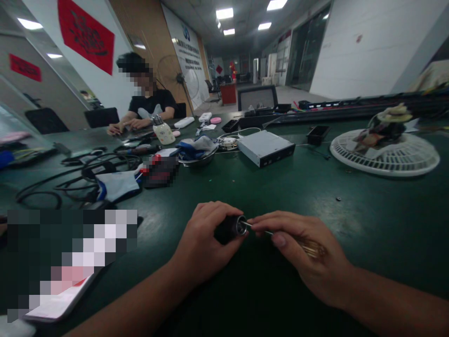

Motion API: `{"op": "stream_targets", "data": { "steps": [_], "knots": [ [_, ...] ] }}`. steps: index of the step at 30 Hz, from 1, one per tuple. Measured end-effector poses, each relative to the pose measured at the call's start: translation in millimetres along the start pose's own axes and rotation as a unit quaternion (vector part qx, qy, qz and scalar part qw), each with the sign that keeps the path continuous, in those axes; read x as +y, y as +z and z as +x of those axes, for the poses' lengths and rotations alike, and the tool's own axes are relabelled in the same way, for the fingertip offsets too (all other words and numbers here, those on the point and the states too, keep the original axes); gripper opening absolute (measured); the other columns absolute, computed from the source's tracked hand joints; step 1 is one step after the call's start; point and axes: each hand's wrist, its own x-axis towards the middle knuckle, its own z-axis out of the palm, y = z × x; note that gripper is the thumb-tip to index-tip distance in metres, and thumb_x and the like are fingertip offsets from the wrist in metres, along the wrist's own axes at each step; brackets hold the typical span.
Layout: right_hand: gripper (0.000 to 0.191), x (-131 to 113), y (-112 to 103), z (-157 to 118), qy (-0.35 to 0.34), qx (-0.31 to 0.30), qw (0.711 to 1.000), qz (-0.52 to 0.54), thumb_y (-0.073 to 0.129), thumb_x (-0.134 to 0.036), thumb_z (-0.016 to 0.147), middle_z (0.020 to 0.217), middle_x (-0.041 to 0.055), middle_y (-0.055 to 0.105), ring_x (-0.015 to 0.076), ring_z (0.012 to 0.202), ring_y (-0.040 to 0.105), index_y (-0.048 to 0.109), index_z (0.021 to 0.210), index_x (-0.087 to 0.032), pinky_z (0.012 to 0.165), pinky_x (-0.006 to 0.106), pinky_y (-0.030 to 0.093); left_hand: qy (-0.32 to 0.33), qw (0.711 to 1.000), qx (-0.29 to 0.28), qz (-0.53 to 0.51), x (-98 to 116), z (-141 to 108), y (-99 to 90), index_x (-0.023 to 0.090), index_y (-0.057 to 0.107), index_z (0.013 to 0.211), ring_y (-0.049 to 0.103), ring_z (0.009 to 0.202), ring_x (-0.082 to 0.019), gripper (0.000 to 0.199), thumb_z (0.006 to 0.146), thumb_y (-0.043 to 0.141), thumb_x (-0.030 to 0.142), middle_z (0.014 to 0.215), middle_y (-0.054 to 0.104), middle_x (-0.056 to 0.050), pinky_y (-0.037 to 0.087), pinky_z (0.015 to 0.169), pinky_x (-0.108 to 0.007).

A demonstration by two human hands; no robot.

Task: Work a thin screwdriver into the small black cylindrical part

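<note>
My left hand (206, 238) is wrapped round a black cylindrical part (229, 228), whose open round end faces right. In my right hand (308, 252) is a screwdriver (310, 246) with a ribbed, amber-coloured handle and a thin metal shaft. The shaft's tip reaches the open end of the cylinder; how deep it sits inside I cannot tell. Both hands are held low over the near part of the green table (273, 196). My left palm hides most of the cylinder's body.
Beyond my hands lies a silver disc drive (264, 147). A white fan grille (386, 152) stands at the right, and a metal bowl (198, 159) holds blue-and-white cloth. Black cables (84, 175) sprawl at the left. Another person (147, 103) sits across the table.
</note>
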Motion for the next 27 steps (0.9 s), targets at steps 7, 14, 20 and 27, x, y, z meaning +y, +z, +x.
{"op": "stream_targets", "data": {
  "steps": [7,14,20,27],
  "knots": [
    [0.023,-2.3,0.8,-1.6,0.010,-0.005,1.000,-0.025,0.056,-0.026,0.100,0.100,0.0032,0.080,0.0147,0.091,0.075,0.078,0.103,-0.023,0.081,0.025,0.057,-0.002,1.000,-0.001,0.000,-1.4,-0.5,-0.2,0.025,0.064,0.102,0.065,0.090,-0.019,0.028,0.078,0.074,0.017,0.094,0.071,0.001,0.046,0.085,-0.039],
    [0.021,-1.0,1.3,-0.2,0.007,0.004,1.000,-0.010,0.058,-0.028,0.100,0.106,0.0048,0.079,0.0168,0.093,0.074,0.077,0.107,-0.024,0.080,0.029,0.058,-0.003,1.000,-0.009,0.003,-2.2,-0.4,0.5,0.024,0.064,0.103,0.065,0.090,-0.020,0.026,0.079,0.073,0.019,0.095,0.071,-0.001,0.047,0.083,-0.039],
    [0.024,-2.3,2.0,-1.2,0.008,-0.008,1.000,-0.018,0.054,-0.025,0.101,0.095,0.0050,0.078,0.0151,0.078,0.073,0.077,0.097,-0.021,0.071,0.028,0.058,0.004,1.000,-0.013,-0.001,-1.7,0.2,-0.6,0.025,0.064,0.102,0.065,0.091,-0.020,0.027,0.078,0.073,0.016,0.096,0.072,0.000,0.047,0.086,-0.040],
    [0.021,-2.9,1.5,0.1,0.003,-0.001,1.000,-0.018,0.056,-0.025,0.099,0.100,0.0053,0.078,0.0140,0.074,0.072,0.077,0.098,-0.022,0.068,0.027,0.058,0.002,1.000,-0.004,0.002,-2.2,0.4,-0.2,0.024,0.065,0.101,0.066,0.090,-0.021,0.027,0.077,0.074,0.016,0.095,0.072,-0.001,0.047,0.084,-0.040]
  ]
}}
